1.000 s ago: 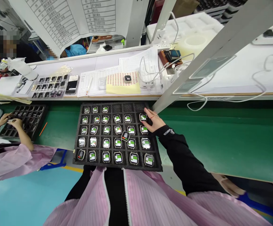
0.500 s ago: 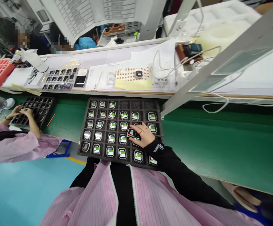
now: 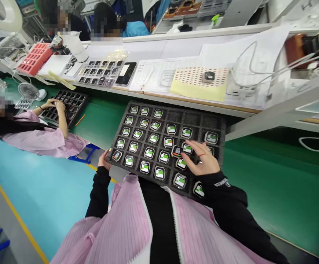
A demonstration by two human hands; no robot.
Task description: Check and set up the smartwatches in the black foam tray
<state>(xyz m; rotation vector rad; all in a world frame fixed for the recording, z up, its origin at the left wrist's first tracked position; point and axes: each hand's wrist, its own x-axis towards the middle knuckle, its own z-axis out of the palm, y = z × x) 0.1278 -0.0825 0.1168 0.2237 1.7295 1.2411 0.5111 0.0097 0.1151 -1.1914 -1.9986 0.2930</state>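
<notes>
Currently, the left hand [image 3: 104, 160] is closed around the eight o'clock corner of the dark tray [image 3: 193, 119], its fingers partly hidden. At the tray's three o'clock side, the right hand [image 3: 203, 161] is half open, thumb and fingers parted; whether the thumb touches the loose watch [image 3: 177, 151] I cannot tell. That watch lies tilted over a divider near the middle, among watches [image 3: 180, 180] in compartments. Toward eleven o'clock, a phone [image 3: 125, 74] lies on the shelf [image 3: 159, 96]; toward one o'clock, a yellow sheet [image 3: 198, 92].
</notes>
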